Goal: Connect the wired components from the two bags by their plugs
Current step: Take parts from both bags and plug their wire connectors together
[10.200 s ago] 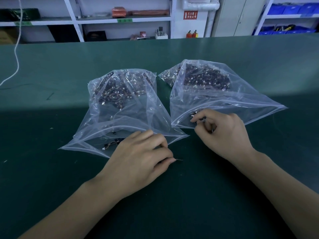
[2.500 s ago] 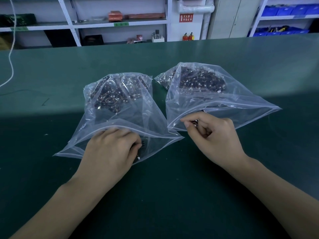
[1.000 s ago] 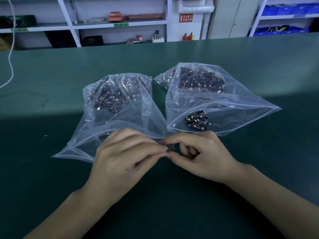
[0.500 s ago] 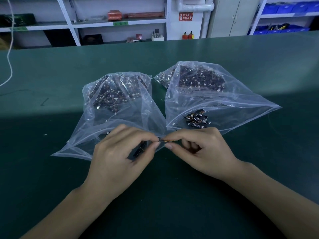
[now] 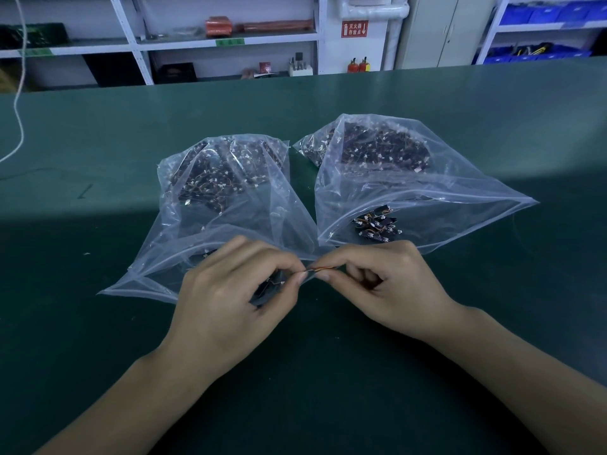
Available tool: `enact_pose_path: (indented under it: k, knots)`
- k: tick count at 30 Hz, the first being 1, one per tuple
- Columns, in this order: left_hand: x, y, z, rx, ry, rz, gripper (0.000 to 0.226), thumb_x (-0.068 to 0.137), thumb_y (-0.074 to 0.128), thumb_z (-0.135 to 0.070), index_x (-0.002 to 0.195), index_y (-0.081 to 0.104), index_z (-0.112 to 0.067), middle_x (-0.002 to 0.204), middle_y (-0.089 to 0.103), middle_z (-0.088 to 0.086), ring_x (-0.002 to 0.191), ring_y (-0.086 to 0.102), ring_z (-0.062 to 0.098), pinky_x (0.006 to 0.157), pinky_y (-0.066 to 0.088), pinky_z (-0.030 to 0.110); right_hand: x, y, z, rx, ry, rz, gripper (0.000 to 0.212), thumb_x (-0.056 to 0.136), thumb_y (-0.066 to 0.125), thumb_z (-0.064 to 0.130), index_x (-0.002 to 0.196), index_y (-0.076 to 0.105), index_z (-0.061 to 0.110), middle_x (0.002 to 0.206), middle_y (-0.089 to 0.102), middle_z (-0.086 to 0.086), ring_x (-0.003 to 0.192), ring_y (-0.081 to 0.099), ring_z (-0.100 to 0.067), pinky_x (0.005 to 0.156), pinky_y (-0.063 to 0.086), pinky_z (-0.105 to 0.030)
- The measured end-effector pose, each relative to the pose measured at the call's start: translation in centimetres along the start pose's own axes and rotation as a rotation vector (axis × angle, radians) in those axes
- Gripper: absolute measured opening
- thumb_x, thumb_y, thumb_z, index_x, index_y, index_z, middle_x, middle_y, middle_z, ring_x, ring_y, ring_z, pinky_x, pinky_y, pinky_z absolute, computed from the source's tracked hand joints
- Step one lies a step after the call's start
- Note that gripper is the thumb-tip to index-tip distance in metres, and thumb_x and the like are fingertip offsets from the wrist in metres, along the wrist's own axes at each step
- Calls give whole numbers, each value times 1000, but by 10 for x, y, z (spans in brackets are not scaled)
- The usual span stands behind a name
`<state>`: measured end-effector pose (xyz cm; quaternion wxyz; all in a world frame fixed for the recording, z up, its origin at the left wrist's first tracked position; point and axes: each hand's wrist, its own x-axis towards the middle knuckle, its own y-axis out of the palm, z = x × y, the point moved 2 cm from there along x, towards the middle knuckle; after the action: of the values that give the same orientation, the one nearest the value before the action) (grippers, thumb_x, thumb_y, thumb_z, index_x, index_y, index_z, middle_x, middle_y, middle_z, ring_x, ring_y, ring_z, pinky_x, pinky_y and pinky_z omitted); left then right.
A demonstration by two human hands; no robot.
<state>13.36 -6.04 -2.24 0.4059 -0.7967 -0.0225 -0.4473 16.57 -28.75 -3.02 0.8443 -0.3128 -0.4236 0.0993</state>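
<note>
We see the fingertips of two bare hands meet over a green work mat [image 5: 328, 389], just in front of the near mouths of two bags. The left hand [image 5: 230, 300] curls thumb and forefinger round a small dark wired component [image 5: 267, 287], which sits partly hidden under its fingers; the right hand [image 5: 384, 284] pinches the thin orange-and-red wire lead [image 5: 323, 268] that spans the short gap between the two hands. Whether the plugs at the meeting point are already joined, we cannot tell.

Behind the left hand lies a clear plastic zip bag [image 5: 230, 205], its near opening touching the knuckles and its far end heaped with dark components and white plugs. Just to its right lies a second clear plastic zip bag [image 5: 427, 188], likewise filled at the far end, with a small loose cluster of dark components [image 5: 377, 226] near its mouth, just beyond the right hand.

Further out, a white cord [image 5: 19, 93] hangs down at the far left edge of the table. Beyond the table stand white metal shelves [image 5: 230, 41], with a red wall sign [image 5: 354, 28] and two small red extinguishers [image 5: 357, 65] below it, and blue storage bins [image 5: 542, 11] on the far right.
</note>
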Motion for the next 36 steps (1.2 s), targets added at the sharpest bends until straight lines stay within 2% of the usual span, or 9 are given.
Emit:
enact_pose_path:
  k: [14, 21, 25, 32, 36]
  knots:
    - [0, 0, -2, 32, 8, 15, 12, 101, 72, -24, 93, 78, -19, 90, 70, -13, 81, 62, 14, 69, 50, 36, -2, 0, -1, 19, -6, 32, 10, 102, 73, 23, 108, 82, 20, 56, 33, 6, 51, 33, -8, 55, 28, -16]
    - [1, -2, 0, 19, -73, 21, 19, 99, 75, -38, 110, 77, -23, 99, 71, -18, 88, 67, 6, 64, 56, 33, -1, -12, -15, -77, 52, 57, 9, 102, 71, 27, 104, 79, 25, 57, 35, 8, 50, 37, -3, 58, 29, -15]
    - [1, -4, -2, 12, -64, 6, 13, 102, 73, -30, 95, 80, -21, 88, 70, -15, 77, 64, 6, 60, 53, 31, 2, -30, -33, -258, 111, 44, 9, 101, 70, 30, 102, 79, 27, 59, 43, 13, 53, 43, 0, 56, 39, -23]
    - [2, -6, 1, 74, -18, 1, 42, 106, 67, -33, 68, 70, -16, 60, 55, -12, 53, 52, 9, 46, 44, 36, 2, -45, -52, -367, 273, -108, 9, 98, 74, 32, 104, 81, 32, 71, 55, 23, 64, 51, 6, 62, 46, -25]
    - [2, -7, 1, 79, -11, 8, 49, 107, 65, -34, 62, 64, -16, 55, 47, -11, 49, 46, 11, 43, 41, 37, 0, -46, -58, -443, 376, -120, 10, 98, 74, 29, 105, 82, 30, 88, 69, 18, 76, 60, -9, 69, 55, -34]
